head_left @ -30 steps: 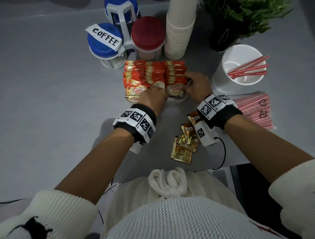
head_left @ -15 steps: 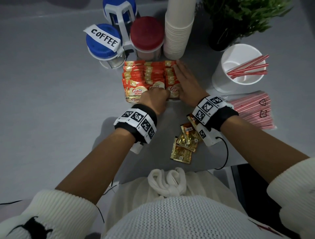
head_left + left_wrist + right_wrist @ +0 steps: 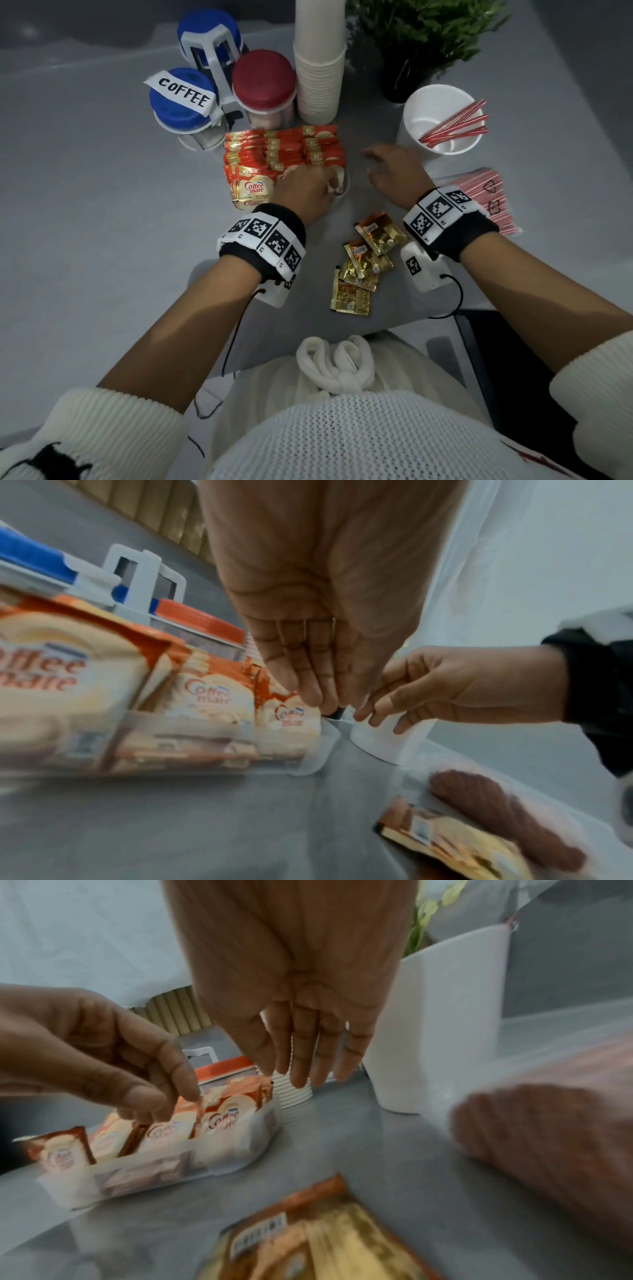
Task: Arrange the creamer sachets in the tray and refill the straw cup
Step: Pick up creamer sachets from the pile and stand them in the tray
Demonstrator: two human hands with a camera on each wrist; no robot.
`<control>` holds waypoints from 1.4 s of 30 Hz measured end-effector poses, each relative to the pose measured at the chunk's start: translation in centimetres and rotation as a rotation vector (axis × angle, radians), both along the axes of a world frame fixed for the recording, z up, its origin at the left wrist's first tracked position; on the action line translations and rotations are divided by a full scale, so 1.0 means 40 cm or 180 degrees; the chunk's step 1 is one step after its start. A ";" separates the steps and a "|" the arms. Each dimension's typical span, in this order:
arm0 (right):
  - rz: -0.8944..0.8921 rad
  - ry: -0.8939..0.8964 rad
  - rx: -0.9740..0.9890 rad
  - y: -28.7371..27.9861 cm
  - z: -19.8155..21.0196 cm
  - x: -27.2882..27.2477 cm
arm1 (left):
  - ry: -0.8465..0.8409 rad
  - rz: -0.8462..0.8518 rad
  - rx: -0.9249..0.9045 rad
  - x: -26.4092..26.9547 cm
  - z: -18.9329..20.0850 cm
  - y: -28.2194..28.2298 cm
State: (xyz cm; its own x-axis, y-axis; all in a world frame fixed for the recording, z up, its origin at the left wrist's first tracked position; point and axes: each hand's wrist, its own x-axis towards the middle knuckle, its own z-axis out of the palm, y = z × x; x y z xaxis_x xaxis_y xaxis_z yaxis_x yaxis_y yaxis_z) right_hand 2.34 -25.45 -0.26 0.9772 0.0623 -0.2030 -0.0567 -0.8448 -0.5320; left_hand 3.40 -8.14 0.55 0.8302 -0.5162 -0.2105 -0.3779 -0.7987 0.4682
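Orange-and-cream creamer sachets (image 3: 274, 150) stand in three rows in a clear tray (image 3: 346, 188), also seen in the wrist views (image 3: 308, 761) (image 3: 240, 1150). My left hand (image 3: 330, 185) (image 3: 329, 707) (image 3: 171, 1107) is at the tray's front right corner, thumb and fingers pinching the top of a sachet there. My right hand (image 3: 371, 164) (image 3: 301, 1077) (image 3: 373, 715) hovers with relaxed fingers and holds nothing, between the tray and the white straw cup (image 3: 421, 113) (image 3: 445, 1028). A few red-striped straws (image 3: 455, 126) lean in the cup. A wrapped pack of straws (image 3: 486, 195) lies right of my wrist.
Several gold loose sachets (image 3: 366, 263) (image 3: 325, 1231) lie near the table's front edge. Behind the tray stand a blue-lidded COFFEE jar (image 3: 181, 99), a red-lidded jar (image 3: 263, 82), a tall stack of paper cups (image 3: 320, 68) and a potted plant (image 3: 428, 34).
My right hand lay flat on the right row of sachets and has lifted off to the right, toward the straw cup. My left hand stays at the front sachets.
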 end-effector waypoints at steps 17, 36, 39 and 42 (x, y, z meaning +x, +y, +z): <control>-0.0544 0.0784 -0.0430 0.007 -0.049 -0.153 | 0.0678 -0.0324 0.0249 -0.098 -0.107 -0.034; -0.0643 -0.0415 0.1618 0.045 -0.026 -0.150 | 0.2690 0.1652 -0.2533 -0.096 -0.012 0.017; -0.0968 -0.0100 0.2315 0.052 -0.013 -0.157 | 0.2413 0.1741 -0.2404 -0.097 -0.021 0.022; -0.1392 0.0043 0.2777 0.058 -0.001 -0.158 | 0.2206 0.1769 -0.2389 -0.098 -0.028 0.016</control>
